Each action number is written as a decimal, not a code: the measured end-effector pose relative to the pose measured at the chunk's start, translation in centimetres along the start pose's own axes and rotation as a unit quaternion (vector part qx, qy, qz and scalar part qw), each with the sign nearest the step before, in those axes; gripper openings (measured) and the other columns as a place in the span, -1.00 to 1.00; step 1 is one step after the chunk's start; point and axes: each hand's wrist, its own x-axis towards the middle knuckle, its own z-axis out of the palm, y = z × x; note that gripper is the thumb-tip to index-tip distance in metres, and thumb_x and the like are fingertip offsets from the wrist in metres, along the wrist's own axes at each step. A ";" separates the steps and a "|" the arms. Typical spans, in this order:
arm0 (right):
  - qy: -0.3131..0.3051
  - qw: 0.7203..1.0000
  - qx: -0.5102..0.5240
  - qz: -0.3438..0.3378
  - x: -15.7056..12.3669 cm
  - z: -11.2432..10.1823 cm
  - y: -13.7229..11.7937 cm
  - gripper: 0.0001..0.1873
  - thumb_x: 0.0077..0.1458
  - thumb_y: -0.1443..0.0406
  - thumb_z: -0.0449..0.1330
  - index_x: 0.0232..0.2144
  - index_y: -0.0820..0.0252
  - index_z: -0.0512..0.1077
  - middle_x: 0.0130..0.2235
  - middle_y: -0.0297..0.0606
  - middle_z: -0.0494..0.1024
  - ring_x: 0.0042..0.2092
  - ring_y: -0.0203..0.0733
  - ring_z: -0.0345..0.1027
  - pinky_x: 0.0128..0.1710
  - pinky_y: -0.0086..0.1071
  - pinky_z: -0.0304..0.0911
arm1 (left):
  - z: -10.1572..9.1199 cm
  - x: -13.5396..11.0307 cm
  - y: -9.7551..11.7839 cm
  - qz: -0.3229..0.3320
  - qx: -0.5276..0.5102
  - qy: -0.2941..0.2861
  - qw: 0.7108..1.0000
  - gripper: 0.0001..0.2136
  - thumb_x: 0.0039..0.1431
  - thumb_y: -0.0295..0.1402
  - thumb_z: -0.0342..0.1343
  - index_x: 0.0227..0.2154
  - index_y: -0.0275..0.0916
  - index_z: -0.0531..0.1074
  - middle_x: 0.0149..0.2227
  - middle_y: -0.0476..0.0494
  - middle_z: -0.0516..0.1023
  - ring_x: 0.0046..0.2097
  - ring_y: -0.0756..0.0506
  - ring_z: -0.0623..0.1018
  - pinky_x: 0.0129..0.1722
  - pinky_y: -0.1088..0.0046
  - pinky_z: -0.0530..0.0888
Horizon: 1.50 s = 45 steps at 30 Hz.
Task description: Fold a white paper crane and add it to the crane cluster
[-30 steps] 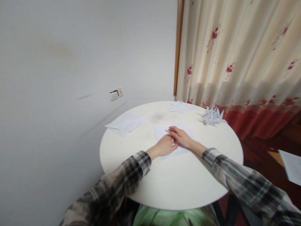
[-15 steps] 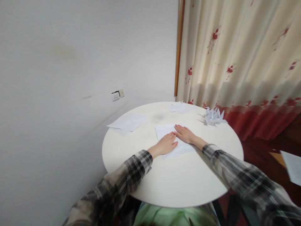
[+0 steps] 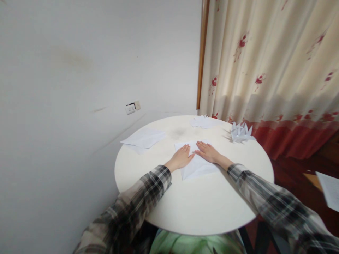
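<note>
A folded white sheet of paper [image 3: 197, 167] lies near the middle of the round white table [image 3: 201, 208]. My left hand [image 3: 182, 157] lies flat on the sheet's left part, fingers stretched out. My right hand [image 3: 208, 151] lies flat on its right part, fingers also extended and pointing left. The two hands are a little apart, with bare paper between them. Both arms wear plaid sleeves.
A stack of white sheets [image 3: 144, 138] sits at the table's left edge. Folded paper figures [image 3: 240, 132] stand at the far right, and flatter folded pieces [image 3: 202, 121] lie at the back. A flowered curtain [image 3: 267, 70] hangs behind; a wall socket [image 3: 131, 107] is on the left wall.
My left hand has slid left and away from my right hand across the sheet. The right hand has shifted slightly farther up the paper. More of the sheet shows between them.
</note>
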 end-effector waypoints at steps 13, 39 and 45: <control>-0.002 1.000 0.001 0.009 -0.4 -0.1 0.5 -0.26 0.17 -0.07 -0.31 0.21 0.30 0.01 0.27 -0.11 -0.04 0.28 -0.10 -0.22 0.21 -0.16 -0.20 | -0.4 -0.4 -1.6 -0.091 0.039 -0.003 0.995 -0.39 0.23 -0.10 -0.31 0.13 -0.57 0.07 0.21 -0.51 0.05 0.26 -0.25 0.05 0.17 0.23 0.08; 0.062 0.990 -0.028 -0.123 0.2 -0.7 0.5 -0.56 0.18 0.35 -0.15 0.06 0.27 0.29 0.11 -0.20 0.33 0.14 -0.24 0.18 0.12 -0.39 0.04 | -1.5 0.1 -1.2 0.087 0.026 0.047 0.995 -0.67 0.16 -0.47 -0.17 -0.06 -0.31 0.36 0.00 -0.18 0.44 0.03 -0.05 0.41 0.05 0.44 0.27; 0.074 0.990 -0.064 -0.100 1.2 -1.8 -1.8 -0.67 0.14 0.34 -0.06 -0.22 0.29 0.49 -0.21 -0.10 0.56 -0.13 -0.16 0.40 -0.08 -0.38 0.18 | -2.4 0.3 0.5 0.047 0.073 0.085 0.993 -0.74 0.18 -0.38 -0.14 -0.26 -0.34 0.43 -0.25 -0.25 0.49 -0.16 -0.16 0.48 -0.11 0.30 0.35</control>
